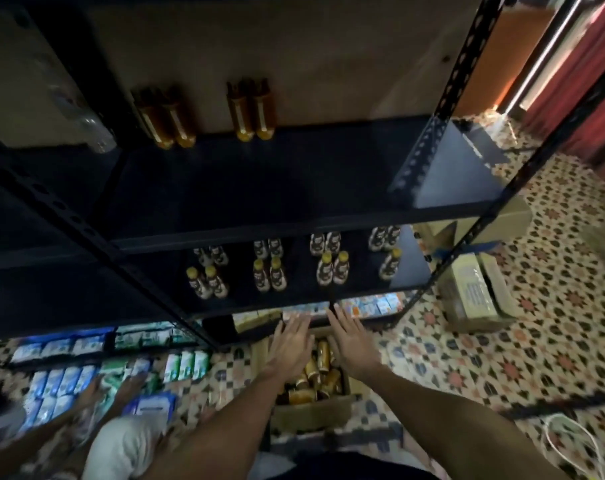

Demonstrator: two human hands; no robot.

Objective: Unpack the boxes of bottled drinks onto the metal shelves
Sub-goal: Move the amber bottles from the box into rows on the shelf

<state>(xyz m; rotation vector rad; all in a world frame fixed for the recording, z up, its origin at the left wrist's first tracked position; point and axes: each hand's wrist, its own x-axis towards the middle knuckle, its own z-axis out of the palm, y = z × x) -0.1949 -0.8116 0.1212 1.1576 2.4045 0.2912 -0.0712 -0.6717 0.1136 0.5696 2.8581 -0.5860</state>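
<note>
Patterned floor tiles [554, 306] are carrying an open brown cardboard box [311, 412] of amber bottled drinks [323, 353], just before the black metal shelves [277, 188]. We are holding both hands, left hand [290, 344] and right hand [351, 341], flat above the box, fingers straight, gripping nothing.

Black metal shelves [259, 188]; amber bottles [249, 112]; brown box [311, 410]; star-patterned floor tiles [554, 289].

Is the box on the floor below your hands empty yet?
Not empty. Amber bottles show inside the open box, some lying on their sides, between the left hand and right hand, which hold nothing.
</note>
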